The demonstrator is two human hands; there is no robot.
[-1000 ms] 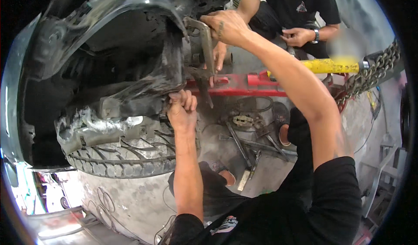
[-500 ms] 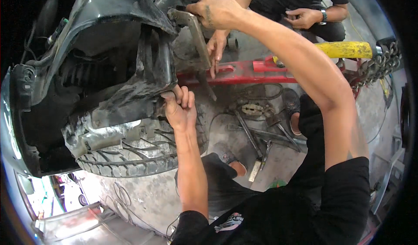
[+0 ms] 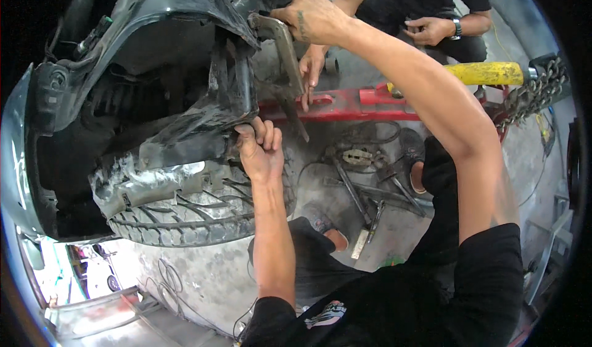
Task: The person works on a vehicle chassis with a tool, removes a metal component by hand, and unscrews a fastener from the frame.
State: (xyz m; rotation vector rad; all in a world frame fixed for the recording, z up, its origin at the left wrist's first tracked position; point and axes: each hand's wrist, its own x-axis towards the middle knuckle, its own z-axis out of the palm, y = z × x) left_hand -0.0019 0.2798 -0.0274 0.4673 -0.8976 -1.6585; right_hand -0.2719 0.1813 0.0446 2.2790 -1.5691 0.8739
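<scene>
My right hand (image 3: 317,20) is closed at the top end of a bent flat metal bracket (image 3: 285,54) beside the car's dark fender. Some of its fingertips are hidden behind the metal. Lower down, my left hand (image 3: 264,152) curls its fingers, with the thumb pressed against the lower corner of the black metal frame (image 3: 185,143). What lies inside that grip is hidden. A co-worker's hand (image 3: 313,69) hangs beside the bracket's lower part, fingers pointing down; contact is unclear. Under the frame lies a tire (image 3: 191,230) on its side.
A red steel beam (image 3: 345,103) runs behind the bracket, with a yellow cylinder (image 3: 484,74) and a heavy chain (image 3: 533,97) at its right. Metal tools (image 3: 354,190) and a cable lie on the floor near my feet. The co-worker's other hand (image 3: 428,31) is farther back.
The car body, bracket and both my hands sit slightly farther right in the picture. Both hands keep the same grip.
</scene>
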